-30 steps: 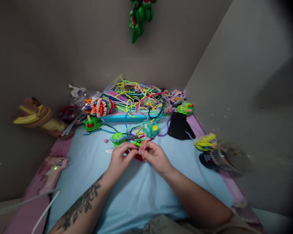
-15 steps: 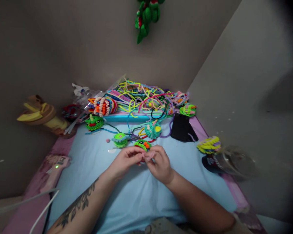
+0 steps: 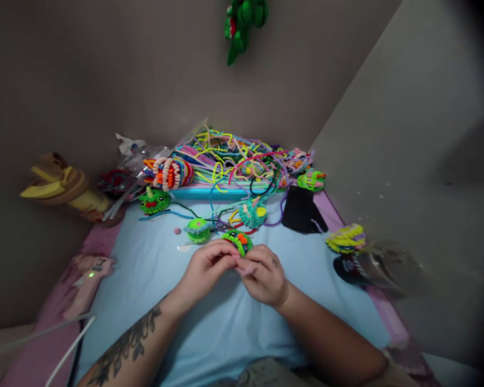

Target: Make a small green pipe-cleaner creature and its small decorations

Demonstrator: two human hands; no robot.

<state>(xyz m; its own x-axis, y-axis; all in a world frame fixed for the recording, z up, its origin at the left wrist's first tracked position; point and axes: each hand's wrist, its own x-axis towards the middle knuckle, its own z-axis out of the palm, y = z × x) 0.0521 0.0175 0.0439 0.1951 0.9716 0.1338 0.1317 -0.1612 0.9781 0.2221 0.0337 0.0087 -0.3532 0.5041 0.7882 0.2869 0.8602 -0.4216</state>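
Just one pink pipe cleaner [image 3: 247,269] was being pinched over the blue cloth [image 3: 221,317], gripped at one end by the left hand [image 3: 208,267] and along the rest by the right hand [image 3: 267,275]. Probably super light, soft and bendy, easily crushed, so best held by fingertips near the ends. One green-and-orange figure [image 3: 242,242] was lying right behind the fingers; whether it was being touched couldn't be told. Also spotted: one teal figure [image 3: 252,214], one green-and-blue ball [image 3: 197,231], one pink pom-pom [image 3: 177,231].
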